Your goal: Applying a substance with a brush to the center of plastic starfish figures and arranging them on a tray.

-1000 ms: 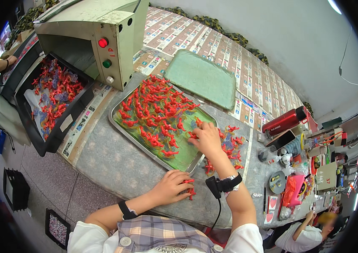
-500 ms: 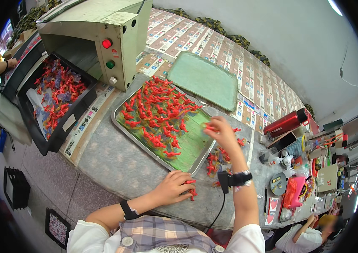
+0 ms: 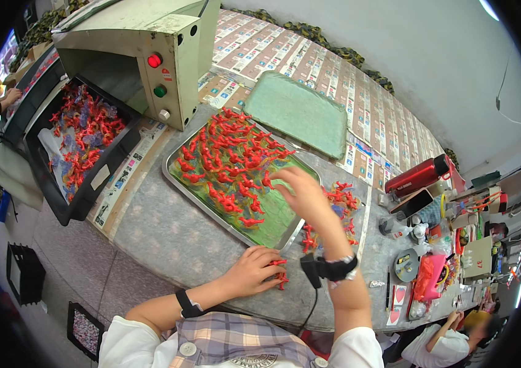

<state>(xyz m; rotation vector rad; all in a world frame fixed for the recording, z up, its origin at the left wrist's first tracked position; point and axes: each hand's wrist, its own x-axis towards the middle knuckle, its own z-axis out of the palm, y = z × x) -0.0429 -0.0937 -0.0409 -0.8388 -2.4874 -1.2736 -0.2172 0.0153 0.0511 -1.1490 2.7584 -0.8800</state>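
Note:
Small red toy figures [image 3: 230,156] with clear yellowish and bluish parts cover much of a green-lined metal tray [image 3: 227,230]. My right hand [image 3: 303,195] reaches over the tray's right part, fingers bent and pinched at a red figure [image 3: 267,179]; the hand partly hides the grip. On the table by the tray's near corner, my left hand [image 3: 251,271] is closed round another red figure [image 3: 281,279], which shows between thumb and fingers. A loose pile of figures [image 3: 343,202] lies right of the tray, partly behind my right forearm.
A black bin [image 3: 82,211] of figures stands left, by a machine [image 3: 177,73] with a red light. Behind the tray lies a pale green tray [image 3: 300,113]. A red flask [image 3: 417,176], phone [image 3: 412,203] and clutter line the right. Other people are at both sides.
My right hand has moved left from the tray's right edge, carrying a red figure in over the tray among the others. My left hand has stayed in place.

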